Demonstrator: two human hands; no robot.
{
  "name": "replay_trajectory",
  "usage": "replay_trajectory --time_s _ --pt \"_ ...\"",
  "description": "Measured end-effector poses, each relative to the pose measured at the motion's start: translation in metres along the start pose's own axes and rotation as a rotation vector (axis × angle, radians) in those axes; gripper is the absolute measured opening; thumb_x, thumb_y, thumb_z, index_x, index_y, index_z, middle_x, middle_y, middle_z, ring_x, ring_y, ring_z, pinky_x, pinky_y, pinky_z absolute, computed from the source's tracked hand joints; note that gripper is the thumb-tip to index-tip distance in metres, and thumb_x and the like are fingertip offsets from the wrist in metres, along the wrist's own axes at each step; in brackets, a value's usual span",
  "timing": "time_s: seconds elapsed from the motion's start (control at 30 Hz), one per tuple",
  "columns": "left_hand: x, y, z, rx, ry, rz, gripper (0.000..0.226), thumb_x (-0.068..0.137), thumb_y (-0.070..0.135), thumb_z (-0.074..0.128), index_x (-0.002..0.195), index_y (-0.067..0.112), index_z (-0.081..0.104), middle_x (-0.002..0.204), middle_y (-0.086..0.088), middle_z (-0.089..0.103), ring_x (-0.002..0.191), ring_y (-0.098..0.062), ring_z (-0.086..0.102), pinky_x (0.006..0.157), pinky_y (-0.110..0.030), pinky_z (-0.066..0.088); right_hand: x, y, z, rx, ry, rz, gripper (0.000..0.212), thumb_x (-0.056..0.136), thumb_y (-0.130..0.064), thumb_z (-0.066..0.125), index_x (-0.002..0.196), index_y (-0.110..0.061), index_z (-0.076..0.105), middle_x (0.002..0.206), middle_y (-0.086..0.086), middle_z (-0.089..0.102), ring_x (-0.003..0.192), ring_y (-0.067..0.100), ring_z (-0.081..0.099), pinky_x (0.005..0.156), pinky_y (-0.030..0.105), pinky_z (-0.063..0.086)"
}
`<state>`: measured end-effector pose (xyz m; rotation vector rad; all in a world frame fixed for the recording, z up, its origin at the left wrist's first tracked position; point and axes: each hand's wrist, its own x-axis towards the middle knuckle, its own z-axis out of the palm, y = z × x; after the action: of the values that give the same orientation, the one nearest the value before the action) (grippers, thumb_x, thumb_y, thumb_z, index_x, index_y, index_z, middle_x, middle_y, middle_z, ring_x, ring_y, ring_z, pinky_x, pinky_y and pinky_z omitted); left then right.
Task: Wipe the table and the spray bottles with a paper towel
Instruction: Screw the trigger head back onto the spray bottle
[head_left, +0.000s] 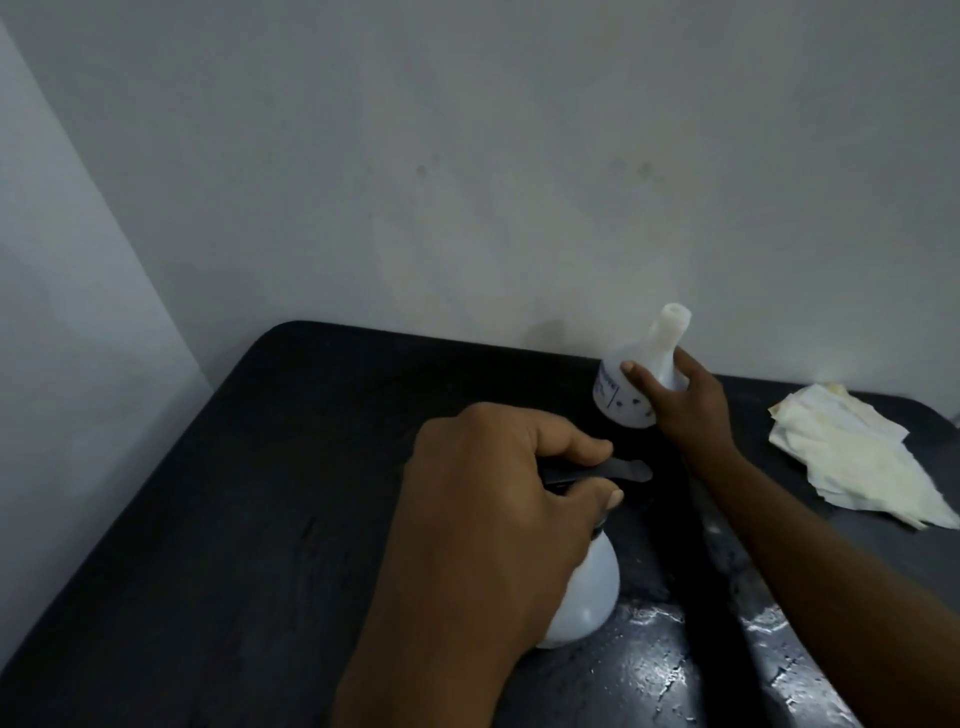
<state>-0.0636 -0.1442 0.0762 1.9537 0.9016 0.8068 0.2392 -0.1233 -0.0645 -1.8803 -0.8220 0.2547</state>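
Head view: one black table (270, 467), rounded far corner at 11 o'clock, back edge close along a pale wall (467, 156). Left half bare and dark, open from 9 round to 7 o'clock. Wet, glinting patches at 5 o'clock near the front.

One paper towel (852, 457), white with a yellowish tint, crumpled and partly unfolded, flat on the table at 3 o'clock, just short of the right frame edge, apart from both hands.

Two spray bottles, both white and translucent. Nearer bottle (582, 587) at 6 o'clock, rounded body standing on the table, mostly hidden under the left hand (493, 499). Left hand curled over the top, thumb and forefinger closed round a black spray head with its lever (623, 470) pointing toward 3 o'clock. Farther bottle (639, 374) at 1 o'clock near the back edge, tilted, neck leaning toward 1 o'clock, top open (no sprayer fitted), dark printed markings and a few specks on the side. Right hand (680, 400) wrapped round its shoulder, thumb on the near face, fingers behind. Whether its base touches the table: cannot tell.

Bare tabletop between the two bottles.
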Motion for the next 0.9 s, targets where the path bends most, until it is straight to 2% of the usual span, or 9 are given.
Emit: replay_trajectory --time_s 0.1,0.3,0.43,0.47,0.53,0.63,0.67,0.83,0.9 --pt "0.001 0.0 0.001 -0.006 -0.022 0.007 0.019 0.066 0.032 0.083 0.083 0.035 0.078 0.078 0.028 0.071 0.079 0.019 0.061 0.069 0.003 0.043 0.026 0.001 0.008 0.031 0.005 -0.026 0.06 0.078 -0.049 0.074 0.129 -0.02 0.061 0.115 0.001 0.067 0.108 0.023 0.062 0.081 0.031 0.049" --pt "0.0 0.0 0.003 -0.026 -0.019 0.035 0.017 0.067 0.028 0.084 0.082 0.033 0.077 0.076 0.032 0.067 0.077 0.018 0.061 0.065 0.003 0.042 0.037 0.01 0.006 0.012 -0.054 -0.027 0.069 0.076 -0.052 0.074 0.134 -0.021 0.055 0.124 0.006 0.065 0.112 0.024 0.06 0.079 0.027 0.048" --pt "0.001 -0.004 0.003 -0.034 0.001 0.118 0.018 0.069 0.028 0.083 0.085 0.031 0.078 0.079 0.023 0.072 0.078 0.014 0.063 0.068 -0.002 0.046 0.023 -0.014 -0.006 -0.091 0.037 0.061 0.109 0.071 -0.059 0.073 0.154 -0.016 0.018 0.156 0.013 0.033 0.138 0.028 0.037 0.11 0.042 0.037" --pt "0.002 -0.007 0.003 -0.021 -0.001 0.164 0.018 0.07 0.026 0.083 0.087 0.029 0.079 0.079 0.018 0.073 0.078 0.009 0.065 0.069 -0.006 0.049 0.008 -0.025 -0.014 -0.077 0.071 0.063 0.113 0.067 -0.062 0.072 0.154 -0.015 0.018 0.157 0.014 0.031 0.139 0.027 0.036 0.112 0.043 0.035" --pt "0.003 -0.011 0.001 -0.016 -0.033 0.276 0.015 0.073 0.018 0.081 0.087 0.021 0.079 0.079 0.011 0.074 0.077 0.001 0.067 0.069 -0.015 0.053 -0.038 -0.038 -0.036 0.019 -0.109 -0.075 0.099 0.067 -0.057 0.074 0.149 -0.018 0.034 0.151 0.011 0.042 0.132 0.022 0.046 0.106 0.04 0.041" --pt "0.002 -0.015 0.005 -0.109 -0.08 0.381 0.012 0.072 0.008 0.081 0.083 0.012 0.078 0.082 0.002 0.076 0.076 -0.005 0.07 0.069 -0.025 0.057 -0.124 -0.053 -0.064 0.255 -0.84 -0.276 0.08 0.076 -0.032 0.082 0.145 -0.036 0.041 0.152 -0.006 0.043 0.138 0.02 0.043 0.107 0.034 0.042" --pt "0.001 -0.014 0.009 -0.138 -0.1 0.394 0.013 0.072 0.007 0.081 0.083 0.011 0.078 0.082 0.001 0.076 0.077 -0.005 0.07 0.07 -0.026 0.058 -0.142 -0.061 -0.071 0.274 -0.967 -0.314 0.082 0.077 -0.025 0.083 0.145 -0.04 0.039 0.152 -0.012 0.042 0.139 0.015 0.041 0.107 0.027 0.041" --pt "-0.006 -0.007 0.033 -0.376 -0.199 0.358 0.014 0.071 0.002 0.08 0.085 0.004 0.076 0.087 -0.008 0.076 0.083 -0.011 0.073 0.077 -0.026 0.058 -0.152 -0.104 -0.079 0.315 -0.93 -0.519 0.067 0.08 -0.018 0.075 0.137 -0.041 0.048 0.139 -0.023 0.053 0.128 0.0 0.05 0.099 0.014 0.042" --pt "-0.008 -0.005 0.04 -0.458 -0.216 0.326 0.015 0.072 0.001 0.079 0.086 0.004 0.076 0.089 -0.009 0.076 0.086 -0.014 0.073 0.079 -0.028 0.057 -0.152 -0.103 -0.081 0.349 -0.94 -0.467 0.055 0.081 -0.009 0.068 0.125 -0.041 0.059 0.124 -0.023 0.063 0.113 -0.003 0.06 0.089 0.011 0.047"
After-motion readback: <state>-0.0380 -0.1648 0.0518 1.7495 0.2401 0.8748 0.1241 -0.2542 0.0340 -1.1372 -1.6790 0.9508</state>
